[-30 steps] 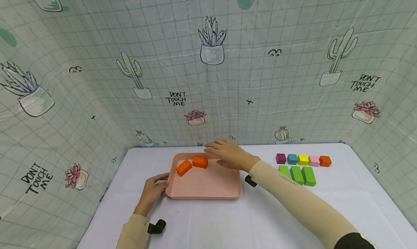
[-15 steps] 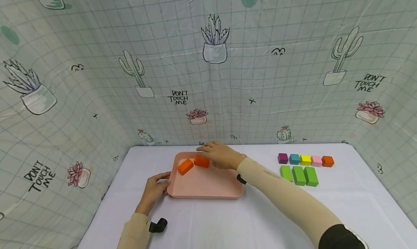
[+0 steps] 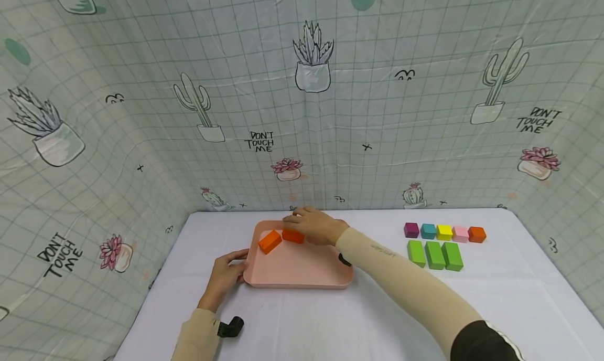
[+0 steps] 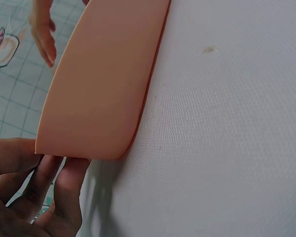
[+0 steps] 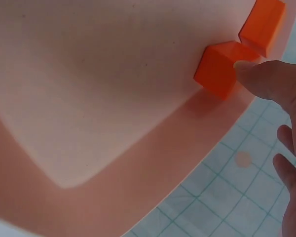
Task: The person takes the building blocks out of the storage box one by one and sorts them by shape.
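A shallow pink tray (image 3: 302, 269) stands on the white table. My left hand (image 3: 224, 274) grips its left end; in the left wrist view, bent fingers (image 4: 71, 182) press the tray's outer wall (image 4: 98, 89). Two orange blocks lie at the tray's far left. Over the right-hand orange block (image 3: 293, 237) arches my right hand (image 3: 317, 225), covering part of its top. From the right wrist, my thumb (image 5: 266, 81) is right at that block (image 5: 217, 69), two other fingertips are apart from it, and the index finger is hidden. The other orange block (image 3: 270, 242) sits just left, tilted.
To the right, a row of small cubes runs purple (image 3: 411, 230), teal (image 3: 428, 231), yellow (image 3: 444, 232), pink (image 3: 460, 234) and orange (image 3: 477, 234). In front of them lie three green blocks (image 3: 435, 255). A patterned curtain (image 3: 325, 140) rises behind the table's far edge.
My right hand has moved left and slightly lower, from the tray's far rim onto the right-hand orange block. My left hand stays at the tray's left end. The view has shifted slightly.
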A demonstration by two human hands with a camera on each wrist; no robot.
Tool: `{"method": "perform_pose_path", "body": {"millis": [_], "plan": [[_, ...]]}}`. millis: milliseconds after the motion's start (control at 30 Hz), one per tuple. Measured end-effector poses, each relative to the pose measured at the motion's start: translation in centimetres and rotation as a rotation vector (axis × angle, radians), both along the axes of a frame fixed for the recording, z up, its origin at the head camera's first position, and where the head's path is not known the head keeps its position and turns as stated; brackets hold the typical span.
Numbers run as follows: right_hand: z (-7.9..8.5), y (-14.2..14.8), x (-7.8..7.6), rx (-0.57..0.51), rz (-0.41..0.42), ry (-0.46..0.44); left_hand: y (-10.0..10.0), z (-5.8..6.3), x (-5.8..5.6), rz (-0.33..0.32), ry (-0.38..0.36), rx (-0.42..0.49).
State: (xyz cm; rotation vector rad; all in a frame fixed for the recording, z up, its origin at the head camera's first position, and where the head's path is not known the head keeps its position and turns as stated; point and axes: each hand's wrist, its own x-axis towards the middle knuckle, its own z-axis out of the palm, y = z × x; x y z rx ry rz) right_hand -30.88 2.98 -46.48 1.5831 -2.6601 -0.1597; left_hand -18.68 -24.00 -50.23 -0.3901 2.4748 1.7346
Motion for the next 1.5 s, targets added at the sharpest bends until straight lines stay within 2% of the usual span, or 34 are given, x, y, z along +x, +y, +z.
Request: {"method": "perform_pose_path", "body": {"millis": [267,567,833,1167,1500], "plan": [[-0.1,-0.5,-0.2,0.042,-0.006,0.051,-0.1,-0.1,-0.4,0.006,-0.006,-0.011],[-0.6,-0.5,-0.6,0.078,-0.021,0.038,0.0,-0.1,-0.6,0.002,-0.009,-0.005],[-1.4,-0.2,-0.9,0.067,0.006,-0.004,0.0,-0.2,-0.3,-0.002,-0.002,-0.003],[-1.6,-0.4,-0.8,0.054,0.032,-0.014,-0.1,-0.4,-0.1,-0.01,0.017,0.02],[-1.8,-0.6,-0.9,0.111,-0.012,0.008,-0.2,-0.4,-0.2,0.006,-0.002,0.021]]}}
